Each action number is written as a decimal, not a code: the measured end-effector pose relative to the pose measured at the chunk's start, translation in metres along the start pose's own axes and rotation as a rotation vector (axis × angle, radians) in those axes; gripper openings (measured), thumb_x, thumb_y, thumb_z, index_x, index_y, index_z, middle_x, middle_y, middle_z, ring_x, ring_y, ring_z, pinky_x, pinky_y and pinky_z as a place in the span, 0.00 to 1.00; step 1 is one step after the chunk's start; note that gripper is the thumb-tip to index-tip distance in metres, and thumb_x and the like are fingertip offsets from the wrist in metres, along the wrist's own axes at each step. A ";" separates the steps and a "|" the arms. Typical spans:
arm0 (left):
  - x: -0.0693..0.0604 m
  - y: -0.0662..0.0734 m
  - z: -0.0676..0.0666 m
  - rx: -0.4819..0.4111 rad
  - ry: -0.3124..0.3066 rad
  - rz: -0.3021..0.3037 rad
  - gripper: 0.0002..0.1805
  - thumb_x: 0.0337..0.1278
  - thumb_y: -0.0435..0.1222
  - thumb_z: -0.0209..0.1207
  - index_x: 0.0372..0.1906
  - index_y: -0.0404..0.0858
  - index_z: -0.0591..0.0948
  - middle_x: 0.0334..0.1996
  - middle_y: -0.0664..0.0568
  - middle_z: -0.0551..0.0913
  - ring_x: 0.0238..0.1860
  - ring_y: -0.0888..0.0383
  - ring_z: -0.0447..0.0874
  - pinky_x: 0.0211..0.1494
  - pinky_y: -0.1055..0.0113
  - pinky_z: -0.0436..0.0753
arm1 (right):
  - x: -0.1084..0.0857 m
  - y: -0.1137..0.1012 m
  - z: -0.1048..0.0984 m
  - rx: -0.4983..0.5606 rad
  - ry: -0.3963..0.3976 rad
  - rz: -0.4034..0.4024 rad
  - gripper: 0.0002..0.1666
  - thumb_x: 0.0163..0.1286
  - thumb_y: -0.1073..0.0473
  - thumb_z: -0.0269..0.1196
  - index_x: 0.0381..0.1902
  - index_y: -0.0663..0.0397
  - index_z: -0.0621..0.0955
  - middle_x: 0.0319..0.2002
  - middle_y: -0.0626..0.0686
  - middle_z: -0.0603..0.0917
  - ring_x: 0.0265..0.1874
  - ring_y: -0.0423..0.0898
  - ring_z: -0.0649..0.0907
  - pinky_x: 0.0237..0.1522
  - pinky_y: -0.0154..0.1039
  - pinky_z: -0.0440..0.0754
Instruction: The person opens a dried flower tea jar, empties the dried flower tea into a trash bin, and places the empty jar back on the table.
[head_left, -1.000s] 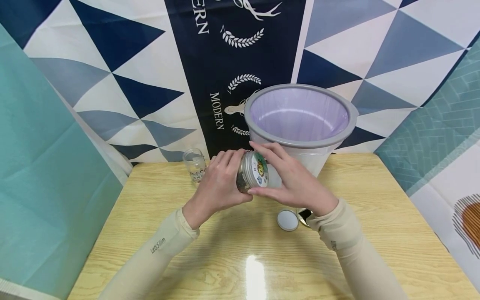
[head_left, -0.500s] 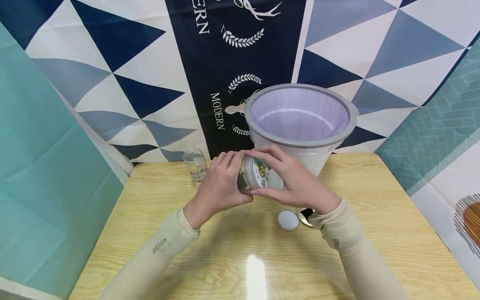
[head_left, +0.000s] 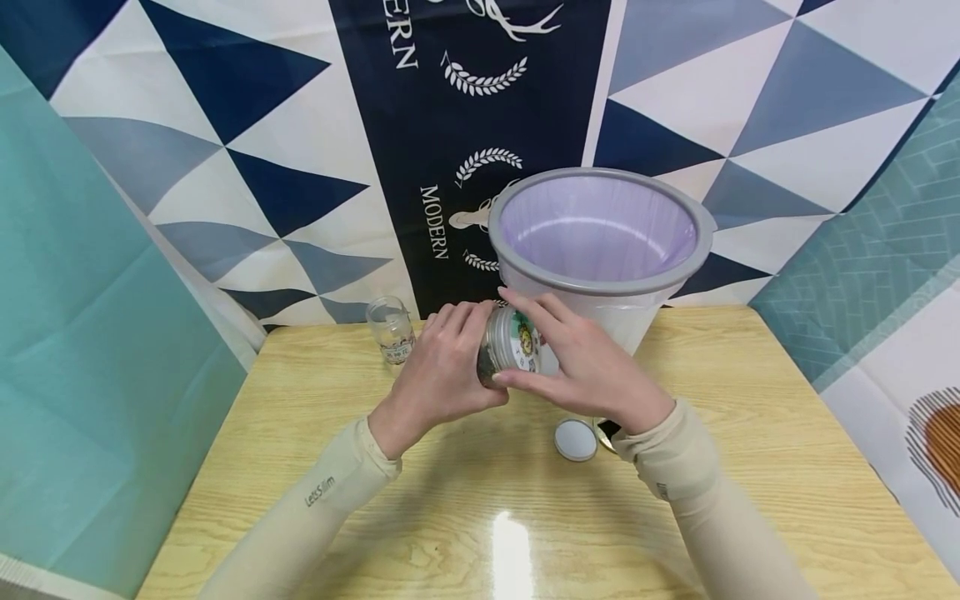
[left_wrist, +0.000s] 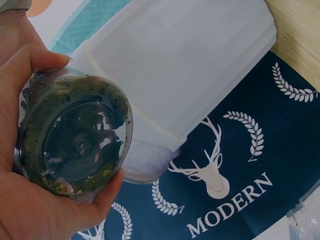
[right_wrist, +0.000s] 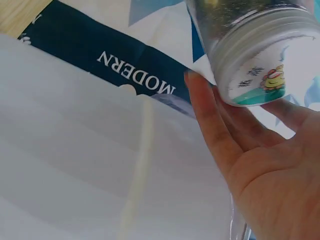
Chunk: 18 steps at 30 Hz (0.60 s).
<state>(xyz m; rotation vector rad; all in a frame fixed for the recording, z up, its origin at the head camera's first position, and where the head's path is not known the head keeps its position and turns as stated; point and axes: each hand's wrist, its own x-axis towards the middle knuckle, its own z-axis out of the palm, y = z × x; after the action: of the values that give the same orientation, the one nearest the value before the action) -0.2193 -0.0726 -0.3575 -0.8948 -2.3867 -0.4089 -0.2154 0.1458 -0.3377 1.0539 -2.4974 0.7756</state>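
My left hand [head_left: 442, 358] grips a clear plastic jar [left_wrist: 80, 140], which lies tilted on its side in the air. Dark greenish contents show through its base in the left wrist view. The jar's screw lid [head_left: 519, 340] carries a white and green sticker with a yellow cartoon figure and faces right. Around that lid my right hand [head_left: 592, 358] is spread, its fingers fairly straight. In the right wrist view one finger [right_wrist: 210, 115] stands just off the lid's side. The right thumb is near the lid's lower edge in the head view; whether it touches cannot be told.
Behind the hands stands a tall bin [head_left: 600, 283] with a grey rim and lilac inside. A clear glass jar [head_left: 392, 329] stands back left. A white round lid [head_left: 576, 440] and a gold-rimmed round piece [head_left: 606, 432], partly covered by the right sleeve, lie on the wooden table [head_left: 450, 517].
My right fingers closed in around the lid half a second ago and have spread apart again now. The left hand and jar have stayed almost in place.
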 end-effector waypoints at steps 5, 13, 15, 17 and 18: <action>-0.001 -0.001 0.001 0.020 -0.002 0.010 0.52 0.27 0.50 0.80 0.65 0.33 0.74 0.48 0.44 0.83 0.46 0.48 0.80 0.52 0.54 0.85 | 0.000 -0.001 -0.001 0.016 -0.017 -0.003 0.51 0.62 0.39 0.74 0.78 0.45 0.67 0.60 0.52 0.76 0.43 0.46 0.82 0.47 0.46 0.84; -0.001 -0.004 0.000 -0.028 0.016 -0.015 0.55 0.22 0.49 0.84 0.64 0.31 0.75 0.52 0.41 0.83 0.49 0.46 0.82 0.55 0.51 0.85 | -0.002 0.003 -0.006 0.086 0.055 -0.164 0.50 0.57 0.52 0.80 0.75 0.48 0.71 0.68 0.55 0.73 0.66 0.52 0.77 0.66 0.51 0.78; -0.001 -0.004 0.000 -0.031 0.020 -0.020 0.55 0.21 0.48 0.84 0.64 0.31 0.75 0.52 0.42 0.83 0.49 0.46 0.82 0.55 0.51 0.85 | -0.002 0.003 -0.007 0.085 0.082 -0.176 0.50 0.55 0.53 0.80 0.74 0.49 0.71 0.68 0.55 0.74 0.66 0.51 0.77 0.66 0.50 0.78; -0.001 -0.004 -0.001 -0.034 0.022 -0.021 0.55 0.21 0.48 0.84 0.64 0.31 0.75 0.52 0.42 0.83 0.49 0.46 0.82 0.56 0.51 0.85 | -0.003 0.004 -0.008 0.087 0.103 -0.178 0.50 0.55 0.53 0.81 0.73 0.49 0.72 0.67 0.55 0.74 0.65 0.52 0.78 0.66 0.48 0.77; -0.001 -0.004 -0.001 -0.035 0.023 -0.021 0.54 0.21 0.48 0.84 0.64 0.31 0.75 0.51 0.42 0.83 0.49 0.46 0.82 0.56 0.51 0.84 | -0.003 0.004 -0.008 0.088 0.110 -0.178 0.50 0.55 0.52 0.81 0.73 0.50 0.72 0.67 0.55 0.75 0.65 0.52 0.78 0.66 0.48 0.77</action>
<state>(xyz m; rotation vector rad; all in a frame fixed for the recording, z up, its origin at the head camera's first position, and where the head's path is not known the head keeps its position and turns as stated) -0.2214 -0.0768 -0.3575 -0.8761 -2.3763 -0.4688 -0.2153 0.1549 -0.3342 1.2102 -2.2599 0.8717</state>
